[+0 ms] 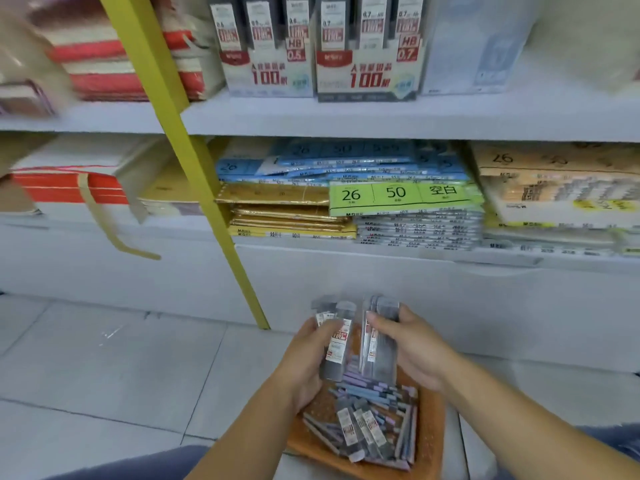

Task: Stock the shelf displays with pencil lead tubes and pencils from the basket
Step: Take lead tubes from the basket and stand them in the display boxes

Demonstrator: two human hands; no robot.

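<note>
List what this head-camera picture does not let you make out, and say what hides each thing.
- Left hand and right hand: tube count unclear; fingers overlap tubes.
- Tube labels: 0.5 or 0.7 unreadable, too small.
- Orange basket: near rim cut off by bottom edge.
- Red stacks, upper left: motion blur.
</note>
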